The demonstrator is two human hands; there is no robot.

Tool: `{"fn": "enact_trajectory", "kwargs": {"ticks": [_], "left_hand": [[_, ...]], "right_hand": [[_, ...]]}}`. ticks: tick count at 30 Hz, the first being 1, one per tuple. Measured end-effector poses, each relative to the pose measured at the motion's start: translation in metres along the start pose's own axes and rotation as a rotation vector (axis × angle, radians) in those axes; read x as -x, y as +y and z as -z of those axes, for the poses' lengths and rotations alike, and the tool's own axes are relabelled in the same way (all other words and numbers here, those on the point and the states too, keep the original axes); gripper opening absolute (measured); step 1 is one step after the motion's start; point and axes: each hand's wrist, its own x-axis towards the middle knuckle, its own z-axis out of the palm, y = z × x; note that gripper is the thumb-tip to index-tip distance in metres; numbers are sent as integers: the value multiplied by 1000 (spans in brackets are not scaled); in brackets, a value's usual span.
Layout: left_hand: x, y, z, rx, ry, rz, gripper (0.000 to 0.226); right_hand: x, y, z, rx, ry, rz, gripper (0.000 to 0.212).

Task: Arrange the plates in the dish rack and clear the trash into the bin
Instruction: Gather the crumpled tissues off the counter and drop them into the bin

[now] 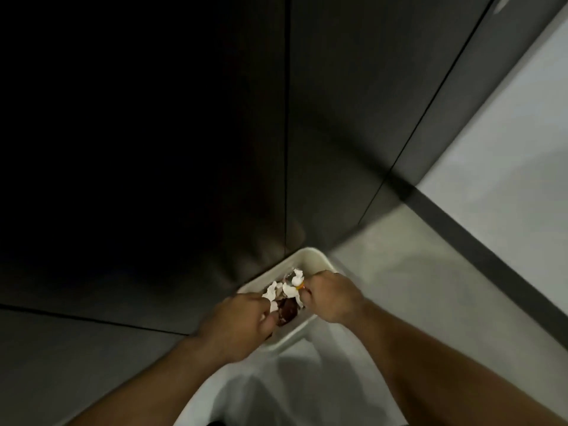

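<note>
A small white rectangular bin stands on the floor against dark cabinet fronts. Both my hands hover over its mouth. My left hand is closed around crumpled white paper trash. My right hand grips another crumpled white scrap with a bit of orange on it. Brown trash lies inside the bin between my hands. No plates or dish rack are in sight.
Dark cabinet doors fill the upper left and centre. A light grey floor runs to the right, with a dark skirting strip below a pale wall. The picture is dim and a little blurred.
</note>
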Motion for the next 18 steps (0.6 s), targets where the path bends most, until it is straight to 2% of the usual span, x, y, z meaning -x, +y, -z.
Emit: {"fn": "enact_trajectory", "kwargs": {"ticks": [5,8,10,14,18], "left_hand": [[-24,-28,-52,17,85,20,36],[-34,-31,-67,9,137,6,31],[-42,-29,-73,15,163,7,29],[-71,-18,-85,5,186,18,31],[-92,-18,-106,52,17,31,59]], "right_hand": [[-78,24,-60,48,-17,36,37],[-97,34,-74,150,-5,108,58],[-94,37,-72,91,-29,127,63],[-75,45,-57,-82,36,127,46],[-52,57,-40,-127,160,124,36]]}}
